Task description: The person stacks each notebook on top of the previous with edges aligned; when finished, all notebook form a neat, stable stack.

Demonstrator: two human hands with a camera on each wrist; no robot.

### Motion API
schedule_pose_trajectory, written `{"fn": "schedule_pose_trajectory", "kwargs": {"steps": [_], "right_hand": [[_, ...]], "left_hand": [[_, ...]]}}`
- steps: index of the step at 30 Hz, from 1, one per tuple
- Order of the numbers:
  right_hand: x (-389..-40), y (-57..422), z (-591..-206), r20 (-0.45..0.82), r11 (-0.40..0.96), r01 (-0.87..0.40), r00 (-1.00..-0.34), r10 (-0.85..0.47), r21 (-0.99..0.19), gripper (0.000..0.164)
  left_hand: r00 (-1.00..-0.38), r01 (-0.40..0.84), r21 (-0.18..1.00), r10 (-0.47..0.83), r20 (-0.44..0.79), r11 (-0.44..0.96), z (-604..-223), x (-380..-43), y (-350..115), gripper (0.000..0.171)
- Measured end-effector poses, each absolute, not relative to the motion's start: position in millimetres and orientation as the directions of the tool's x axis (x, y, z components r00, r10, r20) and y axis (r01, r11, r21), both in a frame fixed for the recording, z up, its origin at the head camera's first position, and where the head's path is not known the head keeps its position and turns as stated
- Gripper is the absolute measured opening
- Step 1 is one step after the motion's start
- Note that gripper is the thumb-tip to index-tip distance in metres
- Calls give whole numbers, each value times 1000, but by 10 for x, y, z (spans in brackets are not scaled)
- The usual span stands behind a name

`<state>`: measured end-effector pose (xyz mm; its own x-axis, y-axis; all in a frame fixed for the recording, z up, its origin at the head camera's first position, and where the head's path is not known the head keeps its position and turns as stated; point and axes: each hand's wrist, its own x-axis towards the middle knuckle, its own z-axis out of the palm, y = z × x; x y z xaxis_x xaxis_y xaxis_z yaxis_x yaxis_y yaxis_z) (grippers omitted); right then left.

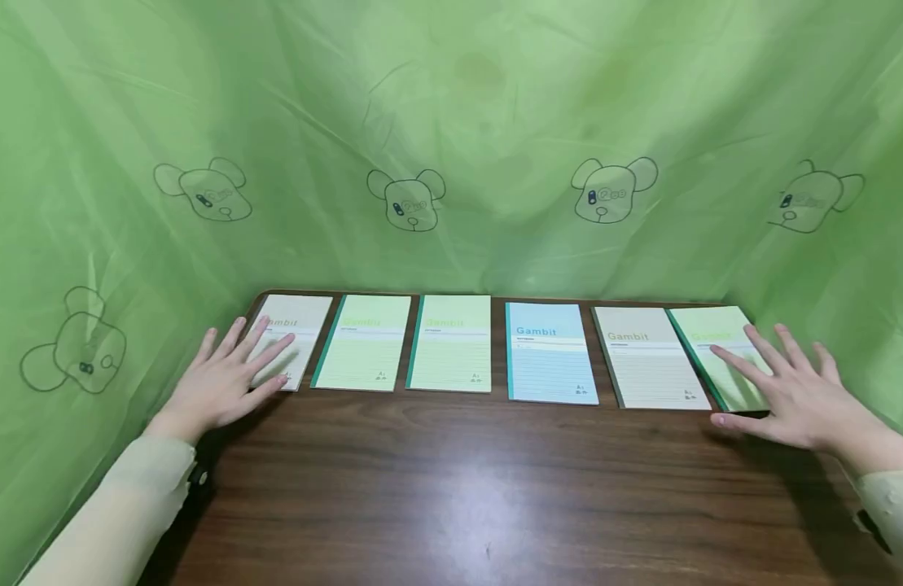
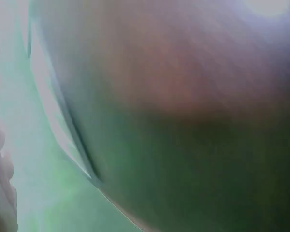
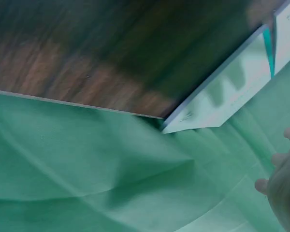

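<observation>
Several "Gambit" notebooks lie in a row along the table's far edge. My left hand [image 1: 220,382], fingers spread, is over the leftmost grey-white notebook [image 1: 310,317]; whether it touches the cover I cannot tell. My right hand [image 1: 799,399] spreads likewise over the rightmost light green notebook [image 1: 722,321], with its thumb near the bottom edge. Between them lie two light green notebooks [image 1: 363,346] side by side, a blue notebook [image 1: 550,358] and another grey-white notebook [image 1: 650,362]. In the right wrist view, finger shadows fall on the end notebook [image 3: 217,92]. Neither hand holds anything.
The dark wood table [image 1: 451,480] has a glare spot in its middle. A green curtain [image 1: 495,98] with mouse-head outlines encloses the back and both sides. The right two notebooks nearly touch; a wider gap is left of the blue one. The left wrist view is blurred.
</observation>
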<state>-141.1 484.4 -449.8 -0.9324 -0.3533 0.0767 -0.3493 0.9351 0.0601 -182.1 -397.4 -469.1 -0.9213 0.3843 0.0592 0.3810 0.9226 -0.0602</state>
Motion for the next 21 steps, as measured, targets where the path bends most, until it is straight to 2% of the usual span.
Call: {"fn": "schedule_pose_trajectory", "kwargs": {"steps": [5,10,16,21], "right_hand": [[-1496,4658,-4414,84,941,-334,-937,-338,58,108],[-1595,4267,-4291,110,952,-306,-947,-303,-9,94],[-1712,3820,-4268,226,920,-331,-932,-284,-209,73],[-1796,3504,-4337,219,858,-302,-949,-228,-415,59]], "left_hand": [[-928,367,-50,369,45,929,-4577,-1966,-3597,74],[-939,343,-11,343,-1,939,-4439,-2084,-3104,78],[-939,344,113,339,63,932,-4309,-2212,-2474,78],[-930,368,302,351,112,880,-4331,-2314,-2047,72]]}}
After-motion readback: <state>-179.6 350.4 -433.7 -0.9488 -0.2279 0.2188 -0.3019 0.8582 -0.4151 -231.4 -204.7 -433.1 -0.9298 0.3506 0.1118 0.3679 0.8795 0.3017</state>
